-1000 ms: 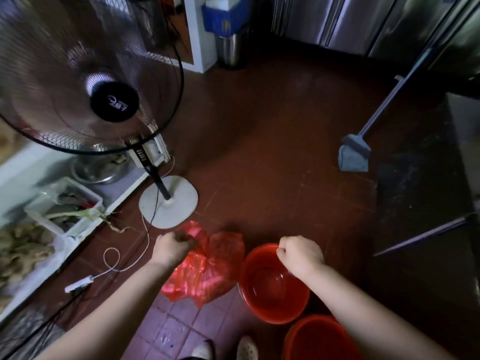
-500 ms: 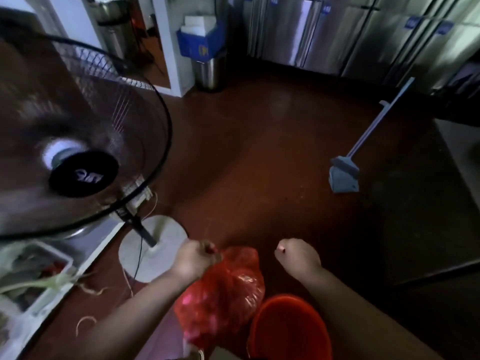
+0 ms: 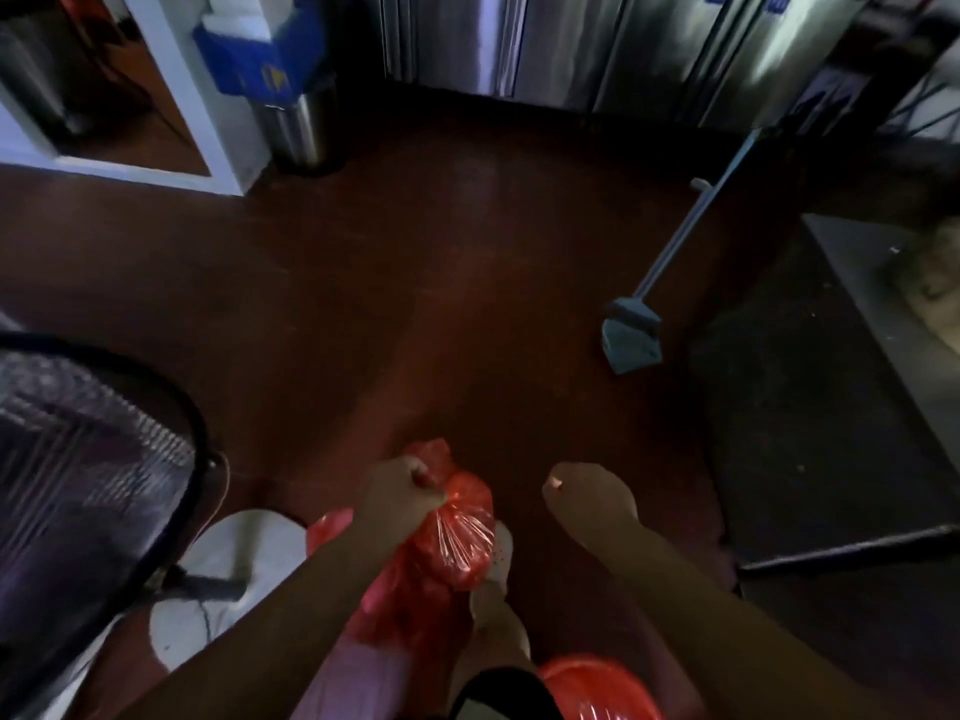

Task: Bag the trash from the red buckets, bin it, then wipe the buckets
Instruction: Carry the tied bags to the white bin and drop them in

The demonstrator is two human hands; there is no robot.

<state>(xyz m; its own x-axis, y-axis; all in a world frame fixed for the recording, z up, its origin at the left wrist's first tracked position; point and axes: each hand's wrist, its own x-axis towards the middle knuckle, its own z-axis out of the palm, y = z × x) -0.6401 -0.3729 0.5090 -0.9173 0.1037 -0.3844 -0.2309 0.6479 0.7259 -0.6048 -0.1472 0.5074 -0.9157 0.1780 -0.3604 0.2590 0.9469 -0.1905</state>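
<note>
A dim kitchen with a dark red tiled floor (image 3: 415, 283) and steel cabinet doors (image 3: 597, 44) along the far wall. The left hand (image 3: 397, 493) is clenched around the gathered neck of a red plastic bag (image 3: 457, 537), which hangs full beneath the fist, its twisted top poking out above the knuckles. Just to the right of it, apart from the bag, the right hand (image 3: 587, 498) is curled into a fist and holds nothing that can be seen. Below the right forearm, at the bottom edge, shows the rim of a red bucket (image 3: 597, 688). Left of the left hand stands a floor fan (image 3: 93, 459) on its white round base (image 3: 228, 563). Far ahead and right of the right hand a grey dustpan (image 3: 631, 335) with a long handle leans upright. Far ahead of the left hand stands a steel bin (image 3: 298, 132) with a blue box (image 3: 260, 54) on top.
</note>
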